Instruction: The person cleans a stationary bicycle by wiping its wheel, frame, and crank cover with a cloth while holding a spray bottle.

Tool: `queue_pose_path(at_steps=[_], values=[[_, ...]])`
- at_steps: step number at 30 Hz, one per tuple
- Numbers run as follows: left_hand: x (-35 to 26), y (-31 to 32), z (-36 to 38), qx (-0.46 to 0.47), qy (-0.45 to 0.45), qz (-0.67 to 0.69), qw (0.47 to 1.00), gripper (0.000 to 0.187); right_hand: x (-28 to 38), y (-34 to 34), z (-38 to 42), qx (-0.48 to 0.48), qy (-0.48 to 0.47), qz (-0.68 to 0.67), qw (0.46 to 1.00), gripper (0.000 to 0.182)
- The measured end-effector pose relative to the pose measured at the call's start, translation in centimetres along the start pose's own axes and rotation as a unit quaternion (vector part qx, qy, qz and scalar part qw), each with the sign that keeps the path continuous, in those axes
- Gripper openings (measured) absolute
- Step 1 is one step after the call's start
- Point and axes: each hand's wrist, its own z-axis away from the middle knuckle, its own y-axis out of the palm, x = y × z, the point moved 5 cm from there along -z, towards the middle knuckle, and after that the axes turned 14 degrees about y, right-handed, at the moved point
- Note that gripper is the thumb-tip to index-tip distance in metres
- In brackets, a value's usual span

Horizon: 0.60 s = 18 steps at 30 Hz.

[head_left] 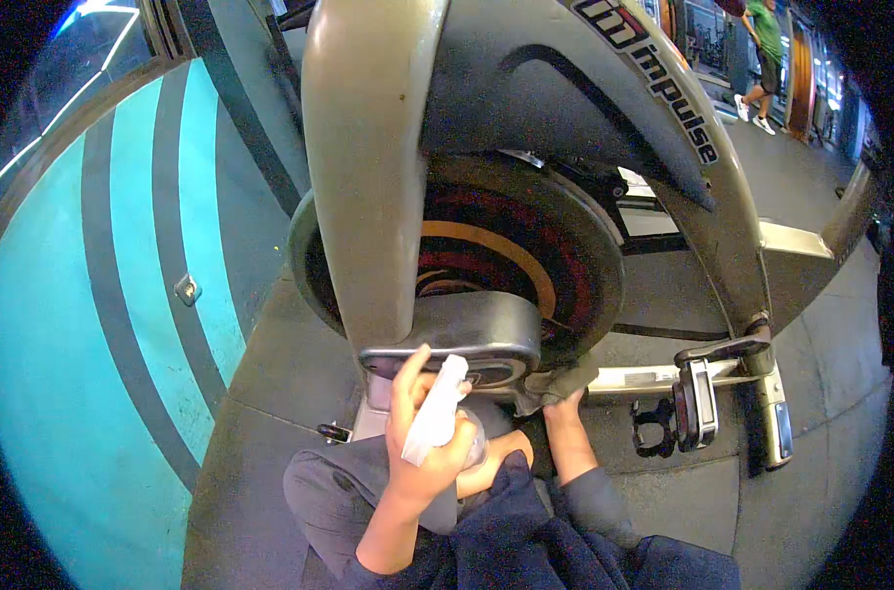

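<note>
A spray bottle with a white head [435, 413] and a clear body is in my left hand [422, 467], whose fingers wrap round it with one finger pointing up. That hand is in front of the bike's dark crank housing [476, 324]. To the right, my right hand [563, 405] is low beside the housing, holding a grey cloth [557, 385] against the lower frame. The cloth partly hides its fingers. Behind the housing stands the large round flywheel [575, 246] of the exercise bike.
A pedal [697, 403] with a strap sticks out at the right, near the bike's rear foot [776, 423]. A teal and grey striped panel [63, 344] stands at the left. In the far upper right, a person [766, 49] in a green top is on the gym floor.
</note>
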Motion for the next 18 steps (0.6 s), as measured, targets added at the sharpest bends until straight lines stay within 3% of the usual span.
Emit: queue_pose_path(at_steps=[3, 5, 6, 9, 11, 12, 14, 15, 17, 18], values=[[0.8, -0.3, 1.6, 0.023, 0.011, -0.022, 0.999, 0.074, 0.3, -0.8, 2.2, 0.003, -0.043, 0.018, 0.999, 0.041], [2.4, -0.4, 2.9, 0.027, -0.013, -0.002, 1.0, 0.074, 0.8, -2.6, 3.1, -0.082, -0.045, 0.011, 0.996, 0.036], [3.2, -0.3, 3.7, 0.055, -0.036, 0.009, 0.998, 0.074, 1.7, 2.2, 6.7, -0.066, -0.051, 0.07, 0.994, 0.03], [4.3, -0.5, 5.2, 0.07, -0.07, 0.023, 0.995, 0.074, 2.7, 0.4, 6.9, -0.03, -0.062, 0.155, 0.986, 0.029], [4.1, -0.9, 4.9, 0.059, -0.058, 0.009, 0.997, 0.073, 3.9, 3.1, 8.8, -0.046, -0.084, 0.154, 0.983, 0.022], [4.7, -1.1, 5.0, 0.042, -0.051, 0.019, 0.998, 0.072, 5.8, 8.6, 13.0, -0.061, -0.309, 0.473, 0.823, 0.019], [4.8, -1.5, 4.5, 0.039, -0.053, 0.016, 0.998, 0.072, 5.6, 14.7, 16.8, -0.069, -0.479, 0.71, 0.511, 0.016], [4.8, -1.7, 4.3, 0.037, -0.055, 0.008, 0.998, 0.072, 5.9, 14.8, 16.0, -0.068, -0.326, 0.666, 0.668, 0.031], [5.0, -1.8, 4.3, 0.037, -0.068, 0.014, 0.997, 0.072, 5.7, 14.2, 14.1, -0.064, -0.16, 0.587, 0.791, 0.049], [5.0, -1.8, 4.4, 0.027, -0.059, 0.023, 0.998, 0.071, 6.8, 15.4, 14.7, 0.014, -0.426, 0.582, 0.692, 0.054]])
